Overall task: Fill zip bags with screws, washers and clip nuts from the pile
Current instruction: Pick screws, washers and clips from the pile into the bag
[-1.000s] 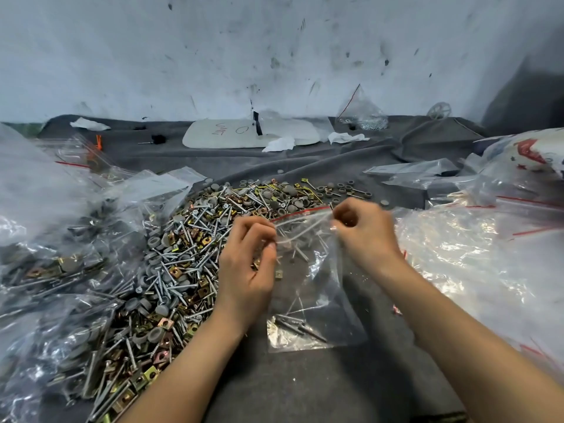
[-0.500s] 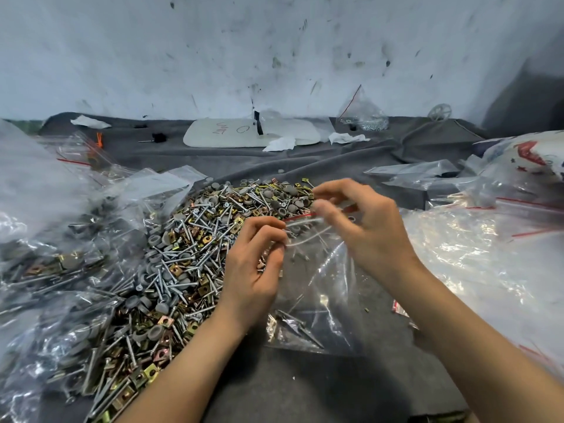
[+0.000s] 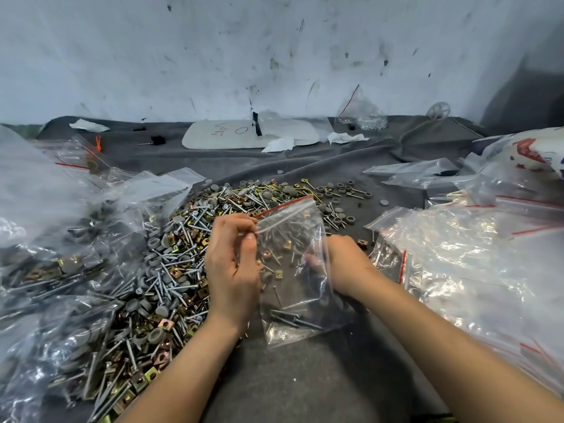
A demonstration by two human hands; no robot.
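Left grip [image 3: 232, 264] pinched the top-left edge of the clear zip bag [image 3: 293, 239], just under its red strip [image 3: 283, 206], w/ thumb & fingertips. Bag hung upright over the near-centre counter [image 3: 305, 380], touching the right edge of the hardware pile [image 3: 180, 239]; a few screws [image 3: 293, 319] lay at its bottom. Right grip [image 3: 348, 264] sat behind the bag's right side, fingers blurred thru plastic, so couldn't tell if clenched or grasping.
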